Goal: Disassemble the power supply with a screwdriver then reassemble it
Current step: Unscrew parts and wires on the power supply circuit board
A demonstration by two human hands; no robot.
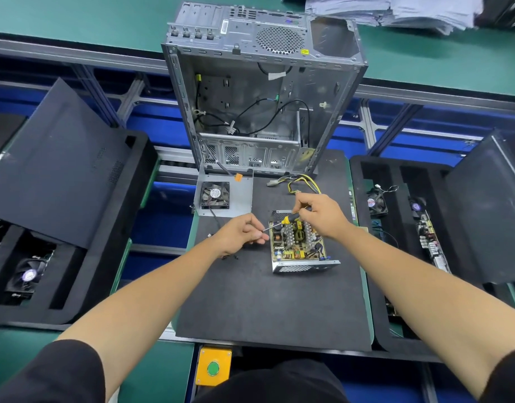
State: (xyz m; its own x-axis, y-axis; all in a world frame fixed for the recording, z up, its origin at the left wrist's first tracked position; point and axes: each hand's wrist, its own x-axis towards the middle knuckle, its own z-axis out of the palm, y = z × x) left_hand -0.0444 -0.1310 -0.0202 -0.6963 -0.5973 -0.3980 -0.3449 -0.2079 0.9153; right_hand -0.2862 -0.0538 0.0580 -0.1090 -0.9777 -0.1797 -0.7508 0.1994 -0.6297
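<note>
The power supply point(299, 248) lies open on the black mat point(265, 301), its circuit board and coils exposed. Its cover plate with the fan point(221, 196) rests apart at the upper left. My right hand point(323, 216) grips the yellow-and-black handle of a screwdriver point(285, 221) above the board. The shaft points left toward my left hand point(241, 235), whose fingertips pinch at the tip. Yellow and black supply cables point(302, 183) trail behind my right hand.
An empty computer case point(259, 91) stands open at the back of the mat. Black foam trays point(75, 228) with fans and boards flank both sides. A few small dark screws point(230, 257) lie under my left wrist. A yellow box with a green button point(213, 368) sits at the bench front.
</note>
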